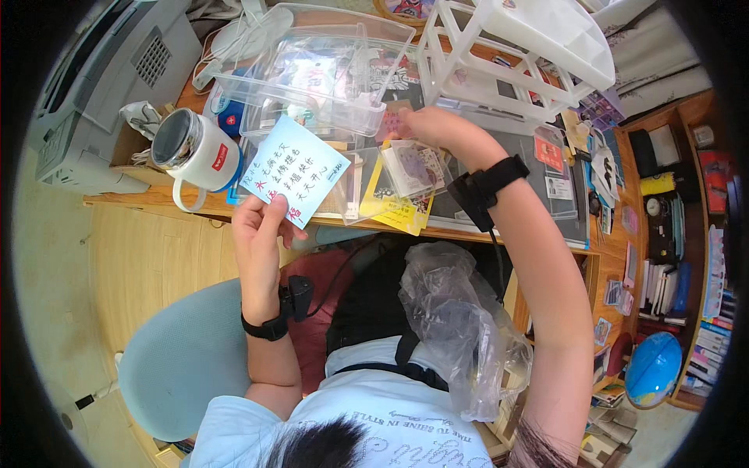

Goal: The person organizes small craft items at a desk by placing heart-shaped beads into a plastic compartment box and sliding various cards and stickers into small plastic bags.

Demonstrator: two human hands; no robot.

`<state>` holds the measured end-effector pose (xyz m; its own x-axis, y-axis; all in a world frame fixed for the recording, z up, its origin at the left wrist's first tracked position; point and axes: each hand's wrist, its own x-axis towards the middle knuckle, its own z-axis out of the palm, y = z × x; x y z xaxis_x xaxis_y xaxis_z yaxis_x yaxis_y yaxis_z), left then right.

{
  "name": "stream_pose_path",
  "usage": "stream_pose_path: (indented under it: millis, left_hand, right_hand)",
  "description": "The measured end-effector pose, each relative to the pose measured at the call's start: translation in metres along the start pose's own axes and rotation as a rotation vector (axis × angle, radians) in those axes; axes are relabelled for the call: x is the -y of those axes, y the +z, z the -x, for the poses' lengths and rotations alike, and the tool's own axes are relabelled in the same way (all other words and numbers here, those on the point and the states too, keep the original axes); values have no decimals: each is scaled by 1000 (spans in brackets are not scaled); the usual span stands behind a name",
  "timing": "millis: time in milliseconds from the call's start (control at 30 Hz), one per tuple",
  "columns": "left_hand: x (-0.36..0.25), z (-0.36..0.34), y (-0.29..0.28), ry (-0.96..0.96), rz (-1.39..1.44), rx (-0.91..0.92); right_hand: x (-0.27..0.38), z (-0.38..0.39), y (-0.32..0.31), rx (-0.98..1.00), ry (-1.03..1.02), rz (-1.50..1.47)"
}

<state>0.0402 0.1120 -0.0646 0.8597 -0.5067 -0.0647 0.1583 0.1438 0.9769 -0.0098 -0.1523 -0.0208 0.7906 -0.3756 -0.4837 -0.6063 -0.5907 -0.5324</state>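
Observation:
My left hand pinches a light blue square note by its lower left corner. Handwriting in dark and red ink covers its face. Across the desk, my right hand is closed at the right edge of a small pink card; its fingertips are partly hidden. Just below that hand lies a clear square case with a purplish picture inside, resting on a yellow printed card. Behind the blue note stands a clear plastic box with flat printed pieces in and under it.
A white mug with a dark lid stands left of the note, beside a grey printer. A white plastic drawer frame occupies the back right. A clear plastic bag lies on my lap; a blue chair is at left.

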Motion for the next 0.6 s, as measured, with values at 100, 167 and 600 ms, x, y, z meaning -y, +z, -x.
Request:
stream_pose_path:
  millis: [100,167,600]
  left_hand:
    - [2,0,-8,15,-17,-14]
    - [3,-1,-8,17,-14,-6]
    - [4,-2,-9,42,-10,21]
  right_hand:
    - [8,0,8,5,55,-109]
    - [2,-1,10,-58,89,-235]
    - [-32,-71,50,-571,-22,155]
